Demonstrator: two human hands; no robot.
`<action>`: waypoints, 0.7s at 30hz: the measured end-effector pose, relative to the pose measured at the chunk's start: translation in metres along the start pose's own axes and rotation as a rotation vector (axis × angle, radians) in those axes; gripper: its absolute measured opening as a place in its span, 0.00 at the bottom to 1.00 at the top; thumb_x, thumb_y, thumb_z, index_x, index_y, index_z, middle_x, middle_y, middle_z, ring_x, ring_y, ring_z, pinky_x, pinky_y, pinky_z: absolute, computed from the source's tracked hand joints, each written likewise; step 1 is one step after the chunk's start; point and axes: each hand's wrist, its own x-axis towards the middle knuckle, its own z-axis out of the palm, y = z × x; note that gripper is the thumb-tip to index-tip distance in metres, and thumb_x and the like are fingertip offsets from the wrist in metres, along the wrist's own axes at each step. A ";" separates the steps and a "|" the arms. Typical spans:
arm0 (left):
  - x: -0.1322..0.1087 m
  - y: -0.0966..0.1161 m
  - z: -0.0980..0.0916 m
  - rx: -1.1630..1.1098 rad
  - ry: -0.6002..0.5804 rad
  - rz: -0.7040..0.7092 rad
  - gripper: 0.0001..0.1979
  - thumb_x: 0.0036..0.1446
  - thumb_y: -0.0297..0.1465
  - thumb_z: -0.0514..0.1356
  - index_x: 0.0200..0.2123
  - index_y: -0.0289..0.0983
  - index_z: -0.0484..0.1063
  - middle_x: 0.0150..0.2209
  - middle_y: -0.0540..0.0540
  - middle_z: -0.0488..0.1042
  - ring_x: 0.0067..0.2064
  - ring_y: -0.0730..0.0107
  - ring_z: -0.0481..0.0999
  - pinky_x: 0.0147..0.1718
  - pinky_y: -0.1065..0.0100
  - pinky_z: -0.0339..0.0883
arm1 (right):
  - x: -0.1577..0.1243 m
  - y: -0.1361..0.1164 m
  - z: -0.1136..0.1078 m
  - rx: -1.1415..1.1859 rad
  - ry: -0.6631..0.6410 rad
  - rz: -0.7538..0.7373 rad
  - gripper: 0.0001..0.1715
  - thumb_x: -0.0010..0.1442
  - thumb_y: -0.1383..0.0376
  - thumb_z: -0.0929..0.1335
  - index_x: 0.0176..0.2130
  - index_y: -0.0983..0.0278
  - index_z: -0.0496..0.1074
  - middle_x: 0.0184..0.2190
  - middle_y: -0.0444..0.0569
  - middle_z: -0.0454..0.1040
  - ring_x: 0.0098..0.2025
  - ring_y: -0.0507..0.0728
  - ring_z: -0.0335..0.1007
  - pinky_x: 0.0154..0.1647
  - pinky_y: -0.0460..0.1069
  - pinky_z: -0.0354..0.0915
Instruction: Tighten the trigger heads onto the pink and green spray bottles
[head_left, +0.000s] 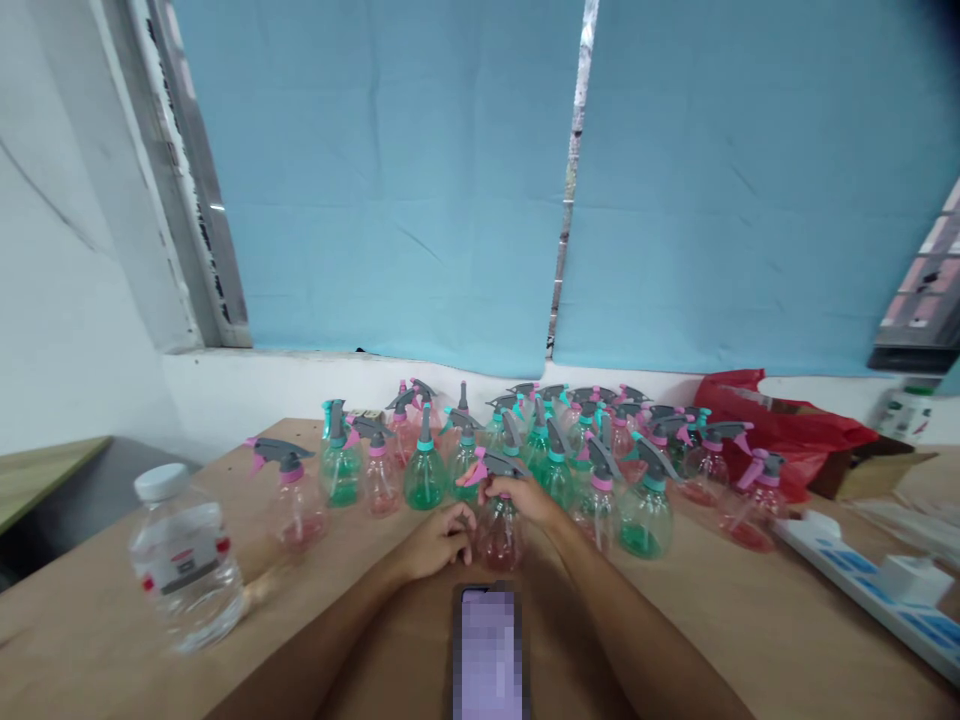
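A clear pink spray bottle [500, 540] with a grey and pink trigger head stands upright on the table in front of me. My right hand [523, 497] is closed around its neck, just under the trigger head. On the bottle's left side is my left hand [441, 540], its fingers loosely curled and apart with nothing between them; whether the fingertips touch the bottle I cannot tell. Close behind stand several more spray bottles, among them a green one [425, 478] and a pink one [382, 482].
A phone [489, 650] lies at the near edge. On the left stand a pink spray bottle [300, 515] and a large water bottle [186, 560]. To the right are a power strip [862, 580], a red plastic bag [780, 425] and a cardboard box [881, 465]. Blue curtains [412, 180] hang behind.
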 end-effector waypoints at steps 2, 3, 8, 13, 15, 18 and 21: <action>0.001 -0.002 -0.002 -0.029 0.004 0.001 0.06 0.57 0.31 0.58 0.38 0.38 0.63 0.22 0.54 0.72 0.24 0.73 0.72 0.23 0.74 0.58 | 0.000 0.002 -0.001 -0.028 0.002 -0.005 0.07 0.44 0.64 0.66 0.20 0.62 0.74 0.21 0.44 0.72 0.27 0.53 0.63 0.31 0.48 0.58; 0.002 -0.002 -0.002 -0.045 0.012 -0.002 0.07 0.57 0.32 0.58 0.38 0.39 0.63 0.22 0.55 0.72 0.24 0.73 0.72 0.23 0.74 0.58 | 0.000 0.003 -0.002 -0.028 -0.014 -0.015 0.08 0.44 0.64 0.66 0.20 0.62 0.75 0.21 0.44 0.72 0.26 0.53 0.62 0.31 0.48 0.57; 0.004 -0.006 -0.006 -0.069 0.068 -0.021 0.10 0.57 0.36 0.60 0.39 0.38 0.64 0.23 0.54 0.73 0.23 0.73 0.70 0.23 0.73 0.59 | 0.002 -0.003 0.001 0.024 -0.067 -0.055 0.12 0.44 0.64 0.65 0.27 0.62 0.78 0.21 0.42 0.72 0.25 0.52 0.61 0.29 0.47 0.55; 0.005 -0.007 -0.004 -0.086 0.068 -0.034 0.13 0.56 0.37 0.61 0.41 0.38 0.66 0.23 0.53 0.73 0.25 0.72 0.72 0.24 0.73 0.59 | 0.001 -0.007 0.006 0.074 -0.090 -0.089 0.11 0.43 0.65 0.65 0.25 0.62 0.77 0.22 0.44 0.72 0.25 0.53 0.64 0.28 0.48 0.57; 0.005 -0.007 -0.004 -0.091 0.072 -0.040 0.13 0.55 0.37 0.62 0.41 0.38 0.66 0.23 0.53 0.72 0.25 0.71 0.72 0.24 0.72 0.60 | 0.000 -0.005 0.007 0.092 -0.073 -0.064 0.09 0.43 0.66 0.65 0.25 0.61 0.77 0.21 0.44 0.72 0.25 0.54 0.64 0.28 0.48 0.58; 0.005 -0.005 -0.003 -0.084 0.060 -0.031 0.13 0.54 0.34 0.61 0.42 0.38 0.65 0.24 0.54 0.72 0.25 0.72 0.71 0.24 0.72 0.60 | 0.000 0.002 0.006 0.093 -0.026 0.007 0.07 0.43 0.65 0.67 0.24 0.62 0.76 0.19 0.43 0.70 0.24 0.53 0.63 0.29 0.48 0.59; 0.003 -0.002 -0.003 -0.071 0.045 -0.024 0.12 0.55 0.32 0.59 0.43 0.38 0.65 0.24 0.53 0.73 0.25 0.71 0.71 0.24 0.72 0.60 | 0.003 0.009 0.001 0.066 -0.040 0.038 0.08 0.44 0.64 0.66 0.22 0.63 0.75 0.18 0.43 0.69 0.25 0.53 0.63 0.30 0.49 0.59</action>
